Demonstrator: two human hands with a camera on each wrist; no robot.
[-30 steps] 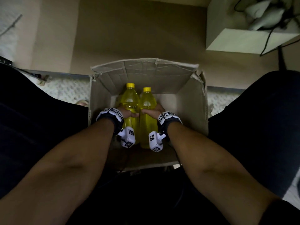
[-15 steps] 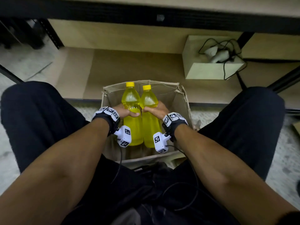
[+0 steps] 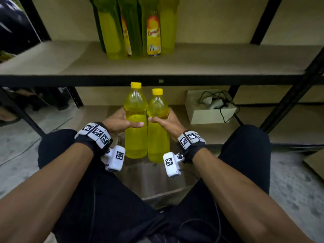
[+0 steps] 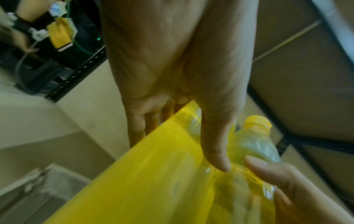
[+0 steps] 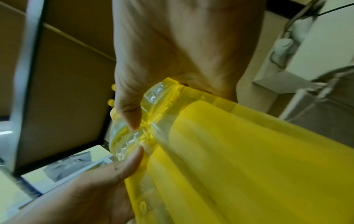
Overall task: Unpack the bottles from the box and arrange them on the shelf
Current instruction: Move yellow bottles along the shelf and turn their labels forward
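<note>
Metal shelving with dark posts and brown boards across the far side, grey floor below. On the upper shelf (image 3: 210, 60), far and a little left of the middle, a tight group of yellow bottles on the shelf (image 3: 138, 27), upright, at least two with orange labels. On the lower board, to the right, a pale small box (image 3: 210, 114) with black cables and something white inside.

Near, between two knees in dark trousers, an open cardboard box (image 3: 154, 186) on the floor, blurred.

Above that box, below the edge of the upper shelf, two bottles of yellow liquid with yellow caps, both upright, side by side and touching. Left bottle (image 3: 135, 120) held by the left hand (image 3: 121, 122): thumb across the near side, fingers curled round the far side, grip closed round the body below the shoulder. Right bottle (image 3: 157, 123), slightly lower, held by the right hand (image 3: 168, 122) in the same way, thumb in front, fingers wrapped behind. Tips of the two thumbs close together, nearly meeting.

On both wrists, black bands with white marker blocks.
</note>
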